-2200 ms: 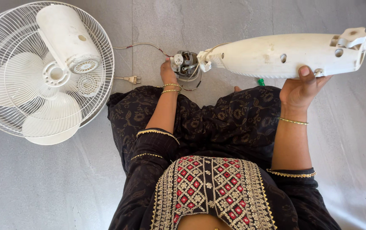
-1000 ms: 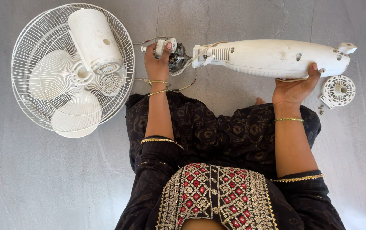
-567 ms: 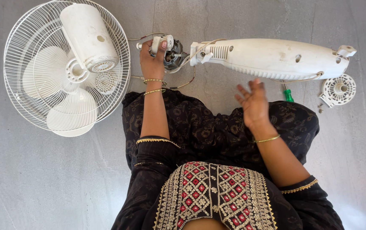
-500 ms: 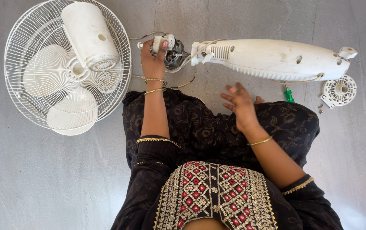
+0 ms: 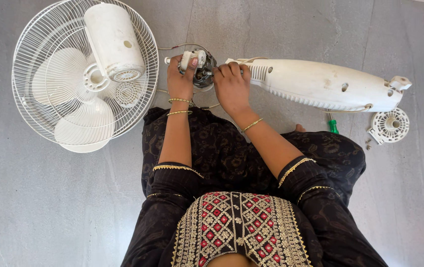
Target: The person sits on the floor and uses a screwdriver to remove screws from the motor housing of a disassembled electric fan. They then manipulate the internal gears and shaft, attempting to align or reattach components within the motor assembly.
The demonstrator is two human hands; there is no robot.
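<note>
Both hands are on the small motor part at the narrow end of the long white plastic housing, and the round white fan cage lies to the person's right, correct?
Not quite. In the head view the round white fan cage lies to the person's left. Both the left hand and right hand are on the small motor part at the long white plastic housing.

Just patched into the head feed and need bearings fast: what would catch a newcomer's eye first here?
The big white fan head, cage and blades, lies flat on the grey floor at upper left. Beside it both hands meet at a small motor assembly: the left hand grips its white end, the right hand rests where the long white housing joins it. A small round white grille lies at far right.
</note>
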